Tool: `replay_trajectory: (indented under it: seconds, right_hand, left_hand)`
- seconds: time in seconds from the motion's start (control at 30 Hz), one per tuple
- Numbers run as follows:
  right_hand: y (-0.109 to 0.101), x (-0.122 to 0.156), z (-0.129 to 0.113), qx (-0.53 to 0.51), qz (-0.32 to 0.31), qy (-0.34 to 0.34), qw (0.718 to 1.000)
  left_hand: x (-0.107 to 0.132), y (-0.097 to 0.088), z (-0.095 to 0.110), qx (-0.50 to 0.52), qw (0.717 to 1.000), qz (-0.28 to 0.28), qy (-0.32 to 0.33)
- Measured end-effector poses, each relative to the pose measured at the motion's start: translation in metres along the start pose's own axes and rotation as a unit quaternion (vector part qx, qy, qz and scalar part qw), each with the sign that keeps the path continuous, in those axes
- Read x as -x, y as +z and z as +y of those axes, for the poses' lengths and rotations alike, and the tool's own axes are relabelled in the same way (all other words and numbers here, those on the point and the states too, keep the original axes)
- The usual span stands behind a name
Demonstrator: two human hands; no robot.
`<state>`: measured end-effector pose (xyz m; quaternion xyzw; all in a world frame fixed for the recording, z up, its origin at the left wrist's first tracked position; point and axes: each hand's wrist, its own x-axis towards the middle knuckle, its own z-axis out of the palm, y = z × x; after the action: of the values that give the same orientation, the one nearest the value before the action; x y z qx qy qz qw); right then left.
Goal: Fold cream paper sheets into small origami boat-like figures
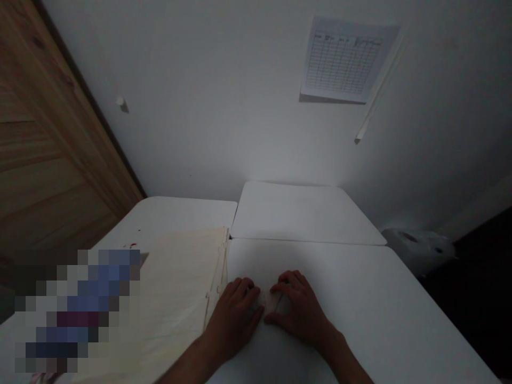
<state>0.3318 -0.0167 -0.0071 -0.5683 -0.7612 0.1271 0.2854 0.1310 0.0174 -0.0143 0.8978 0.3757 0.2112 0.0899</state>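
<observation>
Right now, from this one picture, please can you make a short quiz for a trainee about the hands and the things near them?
1. True or false: the left hand and the right hand both touch the small pale piece between them.
2. On which side of the hands does the large cream sheet lie, left or right?
3. What is fixed on the wall above the white tables?

Key: 1. True. 2. Left. 3. A paper chart.
</observation>
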Motion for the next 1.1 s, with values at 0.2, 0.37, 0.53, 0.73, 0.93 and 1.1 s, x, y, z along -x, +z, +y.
replay_trajectory:
  seconds: [0.2, 0.37, 0.53, 0.73, 0.93, 1.1]
  right_hand:
    - [-0.0014, -0.0002, 0.0001, 0.003, -0.002, -0.007, 1.000]
    - [0.0007, 0.0000, 0.0006, 0.001, -0.002, -0.002, 1.000]
    - [0.0021, 0.0007, 0.0000, -0.004, 0.010, -0.005, 1.000]
    - [0.0014, 0.0005, -0.0031, -0.019, 0.025, -0.014, 0.999]
    - [0.0034, 0.0012, -0.0050, -0.025, 0.052, -0.030, 0.998]
    - [0.0058, 0.0020, -0.0008, -0.014, 0.086, -0.051, 0.995]
  left_hand:
    - [0.0015, 0.0019, -0.0010, 0.009, 1.000, 0.002, -0.010]
    - [0.0018, 0.0052, -0.0043, 0.022, 1.000, 0.013, -0.015]
    - [0.0011, 0.0043, -0.0041, 0.024, 1.000, 0.016, -0.007]
    - [0.0011, 0.0045, -0.0033, 0.040, 0.998, 0.038, -0.002]
    - [0.0018, 0.0033, -0.0030, 0.071, 0.996, 0.054, 0.028]
    - [0.0014, -0.0021, -0.0020, 0.087, 0.992, 0.076, 0.050]
